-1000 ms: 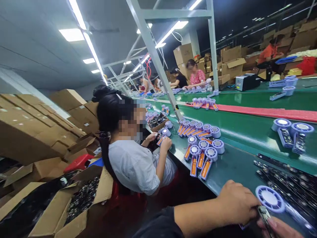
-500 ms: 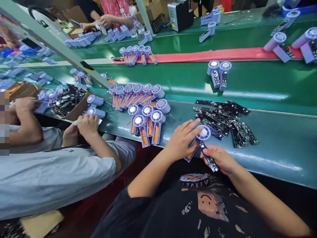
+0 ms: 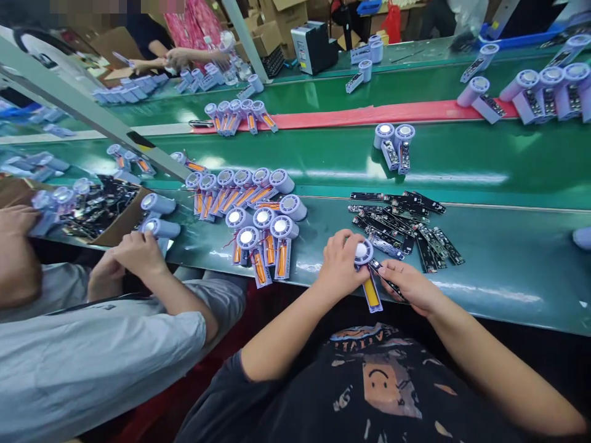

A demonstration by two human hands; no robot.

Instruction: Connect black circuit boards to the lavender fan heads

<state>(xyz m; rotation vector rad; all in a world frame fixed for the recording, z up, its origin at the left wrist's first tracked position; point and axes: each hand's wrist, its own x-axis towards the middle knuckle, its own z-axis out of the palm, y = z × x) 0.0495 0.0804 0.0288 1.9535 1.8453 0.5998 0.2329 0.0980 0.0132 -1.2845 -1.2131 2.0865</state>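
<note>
My left hand (image 3: 340,266) is wrapped round the round head of a lilac handheld fan (image 3: 364,252) at the bench's front edge. The fan's open handle points toward me and shows a yellow-orange strip inside. Between the thumb and fingers of my right hand (image 3: 409,284) is a narrow black circuit board (image 3: 386,280), slanted beside the handle close under the fan's head. Whether the board touches the fan I cannot tell. Just beyond my hands lies a loose pile of similar circuit boards (image 3: 401,224). Left of them, several lilac fans (image 3: 263,218) stand grouped with orange strips in their handles.
A green conveyor (image 3: 314,147) with a red strip (image 3: 332,115) runs behind the bench, carrying more fans. At left a co-worker's hands (image 3: 138,255) work near a cardboard box (image 3: 124,215) of boards. A slanted metal post (image 3: 92,111) crosses the upper left.
My left hand has closed round the fan's head, where its fingers were stretched out before. The fan's handle has swung into view, and the board has tilted. The whole view has shifted slightly.
</note>
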